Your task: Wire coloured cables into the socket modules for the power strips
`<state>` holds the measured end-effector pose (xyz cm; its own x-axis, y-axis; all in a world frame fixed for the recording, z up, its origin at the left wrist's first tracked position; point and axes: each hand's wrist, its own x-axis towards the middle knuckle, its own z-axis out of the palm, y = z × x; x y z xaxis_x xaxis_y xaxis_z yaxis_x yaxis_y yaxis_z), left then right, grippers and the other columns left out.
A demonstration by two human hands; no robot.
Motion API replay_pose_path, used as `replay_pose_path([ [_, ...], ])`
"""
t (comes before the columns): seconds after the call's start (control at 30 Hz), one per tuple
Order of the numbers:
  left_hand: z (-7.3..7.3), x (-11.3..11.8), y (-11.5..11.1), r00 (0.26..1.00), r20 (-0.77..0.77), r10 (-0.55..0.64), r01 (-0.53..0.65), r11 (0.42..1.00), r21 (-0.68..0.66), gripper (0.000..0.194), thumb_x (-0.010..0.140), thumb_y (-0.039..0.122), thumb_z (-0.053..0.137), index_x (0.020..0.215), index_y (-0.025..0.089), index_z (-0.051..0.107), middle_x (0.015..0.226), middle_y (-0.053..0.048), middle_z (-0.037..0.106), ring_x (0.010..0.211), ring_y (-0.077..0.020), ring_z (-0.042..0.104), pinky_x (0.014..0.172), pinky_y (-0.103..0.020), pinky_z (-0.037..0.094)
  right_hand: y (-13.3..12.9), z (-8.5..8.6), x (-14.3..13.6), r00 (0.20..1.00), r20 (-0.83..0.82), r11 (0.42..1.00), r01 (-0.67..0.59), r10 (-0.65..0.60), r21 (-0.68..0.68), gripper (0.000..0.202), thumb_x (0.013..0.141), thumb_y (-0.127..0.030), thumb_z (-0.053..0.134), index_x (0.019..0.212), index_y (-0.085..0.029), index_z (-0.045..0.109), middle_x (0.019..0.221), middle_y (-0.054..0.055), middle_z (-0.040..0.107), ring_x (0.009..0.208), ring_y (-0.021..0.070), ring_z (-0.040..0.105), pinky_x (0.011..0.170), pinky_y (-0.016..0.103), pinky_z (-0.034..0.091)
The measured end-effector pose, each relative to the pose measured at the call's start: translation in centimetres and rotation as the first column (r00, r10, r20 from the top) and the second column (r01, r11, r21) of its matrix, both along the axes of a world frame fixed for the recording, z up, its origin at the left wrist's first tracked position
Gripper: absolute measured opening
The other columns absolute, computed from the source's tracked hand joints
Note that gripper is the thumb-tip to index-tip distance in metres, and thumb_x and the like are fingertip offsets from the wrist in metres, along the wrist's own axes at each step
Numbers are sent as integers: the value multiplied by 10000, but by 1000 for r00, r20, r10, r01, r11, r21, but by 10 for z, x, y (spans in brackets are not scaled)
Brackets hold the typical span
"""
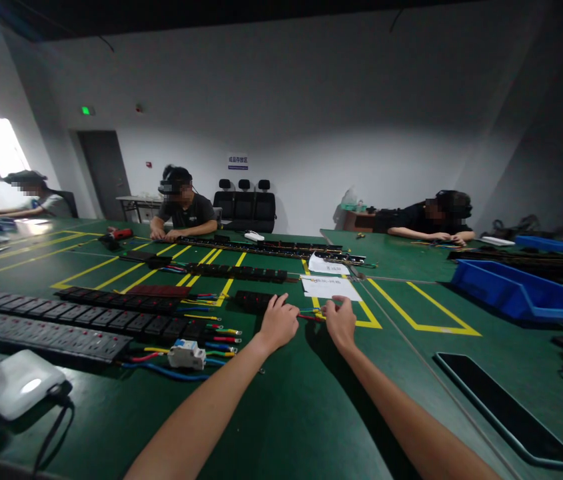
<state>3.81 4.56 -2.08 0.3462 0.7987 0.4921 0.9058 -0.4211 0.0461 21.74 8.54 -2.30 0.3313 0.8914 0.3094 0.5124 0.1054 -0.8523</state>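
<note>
In the head view, my left hand (280,323) rests at the right end of a short black socket strip (252,301), fingers bent over it. My right hand (340,321) is closed in a pinch at the coloured wires (312,315) that come out of that strip; the wire ends between its fingers are too small to make out. Just beyond my hands lies a white paper with writing (332,288). To the left, several black socket strips (96,317) lie side by side, and a white and blue breaker (187,355) is wired to the nearest one.
A blue bin (516,290) and a phone (506,407) lie at the right. At the near left is a white device (21,383) with a cable. A red tool (120,234) lies farther back. Three other people sit around the green table.
</note>
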Motion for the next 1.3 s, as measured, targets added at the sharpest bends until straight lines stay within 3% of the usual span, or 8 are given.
replay_pose_path([
  [0.1, -1, 0, 1, 1000, -8, 5, -5, 1000, 13, 246, 893, 175, 536, 1048, 202, 726, 1136, -77, 734, 1361, -270, 453, 1173, -491, 289, 0, -1, -3, 981, -152, 975, -92, 124, 202, 373, 877, -398, 467, 1146, -157, 562, 825, 98, 758, 770, 259, 719, 706, 331, 501],
  [0.3, -3, -3, 3, 997, -74, -16, 20, 999, 46, 304, 926, 250, 540, 1174, 277, 713, 1338, -36, 651, 1363, -289, 446, 1146, -515, 313, -4, -2, -7, 948, 67, 853, -310, 312, 420, 280, 936, -392, 430, 1078, -189, 562, 981, 109, 752, 908, 226, 712, 824, 332, 508],
  [0.43, -3, -2, 3, 997, -83, -6, 10, 999, 42, 371, 929, 251, 529, 1275, 281, 660, 1285, -34, 684, 1369, -291, 435, 1143, -521, 312, 1, -1, 0, 968, 196, 901, -221, 156, 374, 328, 962, -388, 376, 1087, -168, 585, 1018, 136, 726, 943, 246, 673, 841, 353, 485],
  [0.53, -2, -2, 2, 997, -71, 8, -5, 999, 45, 444, 924, 239, 522, 1360, 260, 599, 1291, -51, 681, 1351, -285, 453, 1128, -507, 334, 3, 2, 7, 910, 415, 984, -74, 1, 161, 376, 982, -376, 335, 1037, -162, 640, 1022, 160, 713, 980, 281, 636, 834, 378, 455],
  [0.7, -1, -1, 1, 998, -57, 0, 2, 999, 34, 365, 933, 238, 507, 1257, 224, 676, 1284, -68, 682, 1355, -275, 452, 1154, -495, 306, -2, 8, 9, 776, 623, 986, 7, 100, -167, 473, 1035, -402, 270, 1002, -179, 686, 977, 147, 722, 910, 253, 652, 773, 331, 429],
  [0.93, -2, -2, 2, 999, -44, -9, 10, 999, 31, 313, 931, 226, 509, 1160, 220, 722, 1248, -78, 694, 1359, -274, 442, 1170, -504, 278, 0, 7, 5, 816, 561, 986, -167, 140, -5, 363, 1023, -315, 333, 1013, -176, 668, 1017, 112, 693, 984, 223, 609, 865, 301, 422],
  [1.07, -2, -2, 4, 999, -47, -8, 10, 999, 41, 306, 923, 217, 511, 1140, 229, 727, 1265, -74, 687, 1358, -280, 446, 1161, -503, 289, -6, 8, 2, 833, 527, 931, -307, 165, 195, 348, 994, -300, 372, 1209, -162, 608, 1172, 135, 632, 1134, 242, 553, 991, 334, 415],
  [1.3, -2, -3, 8, 997, -78, -13, 18, 997, 70, 307, 917, 214, 506, 1125, 208, 732, 1311, -92, 663, 1346, -302, 466, 1140, -502, 316, -15, 14, -3, 796, 564, 856, -434, 220, 279, 369, 981, -240, 374, 1283, -163, 572, 1249, 128, 618, 1175, 214, 547, 1013, 308, 420],
])
